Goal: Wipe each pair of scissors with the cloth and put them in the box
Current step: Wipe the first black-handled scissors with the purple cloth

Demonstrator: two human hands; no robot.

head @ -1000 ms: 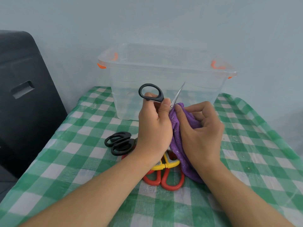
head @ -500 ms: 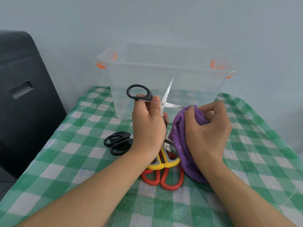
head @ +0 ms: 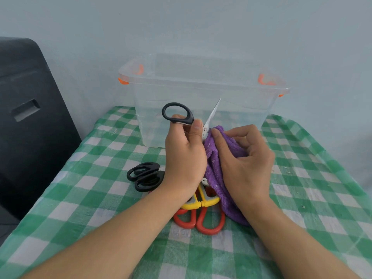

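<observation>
A person's left hand [head: 184, 156] grips one pair of black-handled scissors [head: 178, 114] above a table covered in a green-and-white checked cloth [head: 96, 178]; the fingers and thumb curl round the handle, one black loop stands clear above the knuckles, and one bare blade [head: 213, 113] points up and to the right in front of the box; the other blade is hidden. The right hand [head: 244, 164] holds one purple cloth [head: 216, 174], fingers curled into its folds, the fingertips [head: 215, 133] pressing the fabric against the scissors near the pivot, just beside the left thumb; the cloth's lower end hangs down to the table.

One clear plastic box [head: 201, 109] with orange latches stands at the far edge of the table, against a pale wall; the held scissors are in front of it, not inside, and nothing can be made out within it.

Three more pairs lie on the table under the hands, making four in all: one black pair [head: 146, 176] to the left of the left wrist; one yellow-handled pair [head: 201, 202] between the wrists, partly covered; one red-handled pair [head: 201, 220] touching the yellow pair on the near side, its two loops toward the camera.

One dark chair back [head: 30, 117] stands left of the table.
</observation>
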